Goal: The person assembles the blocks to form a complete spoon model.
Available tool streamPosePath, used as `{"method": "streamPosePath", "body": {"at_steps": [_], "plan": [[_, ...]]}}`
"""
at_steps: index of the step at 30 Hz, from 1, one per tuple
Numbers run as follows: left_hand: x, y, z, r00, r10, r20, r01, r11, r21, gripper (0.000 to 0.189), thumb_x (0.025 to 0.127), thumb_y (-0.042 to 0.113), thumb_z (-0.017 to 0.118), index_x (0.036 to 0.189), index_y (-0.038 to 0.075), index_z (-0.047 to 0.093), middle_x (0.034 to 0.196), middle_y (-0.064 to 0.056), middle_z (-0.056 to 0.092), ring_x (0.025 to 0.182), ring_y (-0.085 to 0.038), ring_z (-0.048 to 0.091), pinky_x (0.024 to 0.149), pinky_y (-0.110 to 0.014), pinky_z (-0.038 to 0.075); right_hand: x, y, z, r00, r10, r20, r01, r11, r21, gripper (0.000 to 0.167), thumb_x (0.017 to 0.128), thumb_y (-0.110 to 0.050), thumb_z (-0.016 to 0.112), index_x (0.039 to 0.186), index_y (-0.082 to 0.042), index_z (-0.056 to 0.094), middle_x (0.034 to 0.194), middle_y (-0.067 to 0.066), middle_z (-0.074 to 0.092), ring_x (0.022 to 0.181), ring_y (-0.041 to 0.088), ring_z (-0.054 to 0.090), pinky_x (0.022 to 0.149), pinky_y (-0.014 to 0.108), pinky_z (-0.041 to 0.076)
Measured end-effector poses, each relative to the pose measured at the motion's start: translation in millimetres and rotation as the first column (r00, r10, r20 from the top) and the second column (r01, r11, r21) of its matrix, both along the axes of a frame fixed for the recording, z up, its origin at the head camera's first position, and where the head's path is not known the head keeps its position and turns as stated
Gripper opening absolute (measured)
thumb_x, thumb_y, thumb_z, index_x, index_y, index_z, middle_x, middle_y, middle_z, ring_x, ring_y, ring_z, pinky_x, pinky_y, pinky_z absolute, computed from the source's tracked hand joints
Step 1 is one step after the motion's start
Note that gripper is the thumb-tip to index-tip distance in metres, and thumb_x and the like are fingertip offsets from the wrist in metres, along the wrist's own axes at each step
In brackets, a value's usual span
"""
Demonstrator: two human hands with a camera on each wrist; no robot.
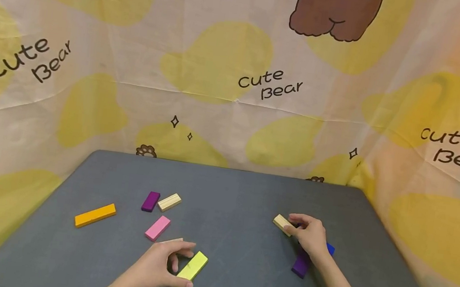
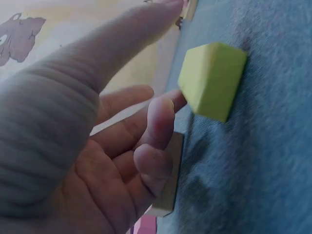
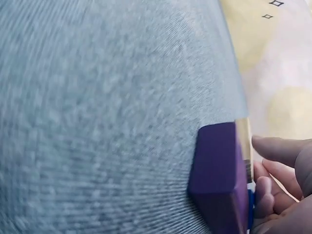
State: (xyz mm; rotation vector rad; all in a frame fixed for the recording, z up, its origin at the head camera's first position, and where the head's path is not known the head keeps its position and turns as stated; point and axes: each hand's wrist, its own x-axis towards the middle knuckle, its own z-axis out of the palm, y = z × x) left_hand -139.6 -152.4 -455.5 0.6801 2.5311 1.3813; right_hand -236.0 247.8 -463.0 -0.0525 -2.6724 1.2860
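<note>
My left hand [image 1: 155,264] is loosely spread about the yellow block [image 1: 199,261], which lies on the worktop [image 1: 223,200] with its far end towards 1 o'clock, so I'd best bring thumb and fingers together evenly across its long sides. My right hand [image 1: 310,237] is at the pale wooden block [image 1: 280,221], though whether pinching it I can't tell, and should avoid nudging the purple block [image 1: 300,266] at its 5 o'clock
</note>
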Motion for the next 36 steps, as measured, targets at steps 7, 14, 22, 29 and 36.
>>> {"method": "streamPosePath", "body": {"at_steps": [7,14,22,29,36], "plan": [[-0.8,4.3,-5.9,1.000,0.004,-0.021,-0.004,1.000,0.004,0.066,0.068,0.028,0.092,0.123,0.004,0.065,0.103,0.007,0.066,0.061,-0.007,0.050,0.058,-0.023,0.045,-4.8,0.1,-1.8,0.999,0.008,0.038,-0.006,0.999,-0.031,0.031,0.075,-0.007,0.085,0.103,-0.001,0.074,0.090,0.005,0.072,0.066,0.016,0.049,0.057,0.027,0.039],[-2.0,3.1,-6.4,1.000,0.023,0.003,-0.023,1.000,-0.006,0.063,0.067,0.029,0.092,0.121,0.006,0.067,0.103,0.009,0.068,0.061,-0.007,0.051,0.058,-0.024,0.044,-5.3,0.0,-4.1,0.999,-0.001,0.048,0.003,0.999,-0.047,0.030,0.076,-0.006,0.085,0.103,-0.002,0.073,0.090,0.006,0.072,0.069,0.017,0.050,0.058,0.027,0.040],[-2.9,3.7,-7.2,0.998,0.020,0.054,-0.020,1.000,-0.002,0.062,0.069,0.030,0.091,0.121,0.007,0.067,0.104,0.009,0.068,0.071,-0.013,0.057,0.062,-0.024,0.046,-3.3,-0.4,-3.7,0.998,0.000,0.064,0.004,0.998,-0.059,0.029,0.078,-0.006,0.083,0.105,-0.002,0.073,0.092,0.007,0.071,0.074,0.018,0.049,0.060,0.027,0.039],[-3.0,4.3,-7.9,0.998,0.024,0.059,-0.024,1.000,-0.003,0.062,0.069,0.030,0.091,0.121,0.008,0.067,0.104,0.009,0.068,0.071,-0.012,0.058,0.063,-0.024,0.047,-2.6,0.0,-3.8,0.998,0.005,0.070,0.000,0.998,-0.068,0.030,0.079,-0.006,0.082,0.107,-0.001,0.072,0.094,0.007,0.070,0.077,0.019,0.050,0.061,0.027,0.040],[-1.4,7.2,-8.1,0.998,0.040,0.038,-0.040,0.999,-0.021,0.059,0.068,0.029,0.091,0.119,0.009,0.067,0.103,0.010,0.068,0.070,-0.011,0.057,0.063,-0.024,0.047,-1.0,-0.8,-2.6,0.997,0.009,0.072,-0.004,0.997,-0.078,0.030,0.080,-0.005,0.082,0.107,0.000,0.071,0.095,0.008,0.070,0.077,0.020,0.050,0.061,0.027,0.040]]}}
